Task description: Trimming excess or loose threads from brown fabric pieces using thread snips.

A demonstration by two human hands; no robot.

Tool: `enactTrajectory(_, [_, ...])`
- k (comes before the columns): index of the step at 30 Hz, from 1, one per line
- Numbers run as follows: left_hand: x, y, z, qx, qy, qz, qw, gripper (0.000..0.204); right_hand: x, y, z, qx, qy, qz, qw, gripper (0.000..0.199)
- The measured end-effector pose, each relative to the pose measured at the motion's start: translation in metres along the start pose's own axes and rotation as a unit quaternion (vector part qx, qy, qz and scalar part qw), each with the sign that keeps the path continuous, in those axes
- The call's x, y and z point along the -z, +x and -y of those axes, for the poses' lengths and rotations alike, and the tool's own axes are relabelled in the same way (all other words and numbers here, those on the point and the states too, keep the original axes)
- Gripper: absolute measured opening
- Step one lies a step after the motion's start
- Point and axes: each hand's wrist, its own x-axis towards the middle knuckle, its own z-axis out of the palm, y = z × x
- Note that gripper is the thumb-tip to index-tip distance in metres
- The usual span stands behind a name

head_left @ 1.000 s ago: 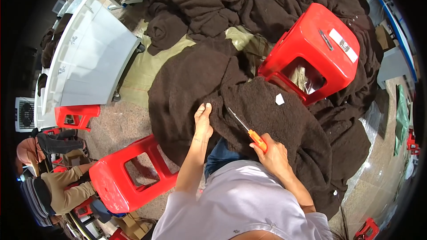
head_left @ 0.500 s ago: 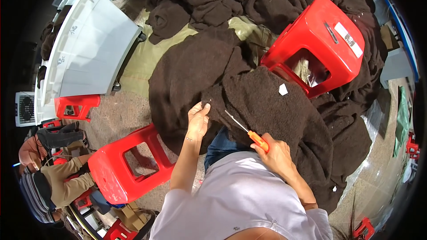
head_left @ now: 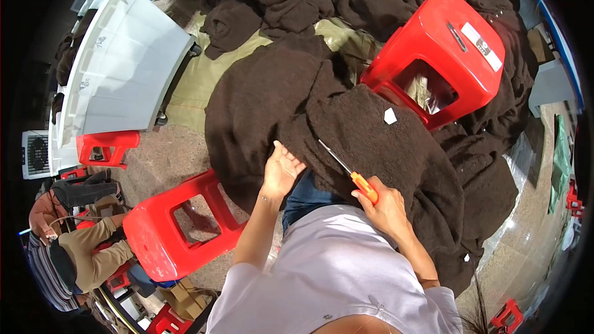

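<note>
My right hand [head_left: 387, 207] is wrapped round the orange handle of a tool with a thin metal shaft [head_left: 337, 158]. Its shaft points up and left over dark brown fleecy cloth [head_left: 377, 148], which is draped across my lap. The kind of tip is too small to make out. My left hand [head_left: 283, 170] is open, palm turned up and fingers apart, beside the left part of this cloth. A white paper-like patch [head_left: 390, 115] lies on the cloth, just below the upper red stool [head_left: 436, 49].
On that stool's top lie a small dark metal tool [head_left: 456, 37] and a white label. More brown cloth [head_left: 284, 0] is heaped beyond. A second red stool [head_left: 158, 232] stands at left, near a large white bin on wheels [head_left: 133, 62]. Another person [head_left: 86, 256] sits at far left.
My left thumb and fingers have let go of the cloth's edge and spread out. The cloth there has dropped back. The tool in my right hand has shifted slightly to the right, its tip higher.
</note>
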Motion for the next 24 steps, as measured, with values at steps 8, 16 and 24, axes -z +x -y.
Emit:
enactTrajectory(8, [-0.015,-0.039,0.034,0.011,0.231,0.032,0.972,0.035,0.014,-0.022,-0.009,0.001,0.017,-0.011,1.000,0.033])
enactTrajectory(16, [-0.006,-0.048,0.042,-0.095,0.219,0.038,0.970,0.042,0.025,-0.036,-0.003,0.022,-0.039,0.073,0.996,0.036])
enactTrajectory(24, [-0.011,-0.048,0.048,-0.115,0.186,0.067,0.974,0.039,0.027,-0.040,-0.008,0.025,-0.073,0.114,0.991,0.037])
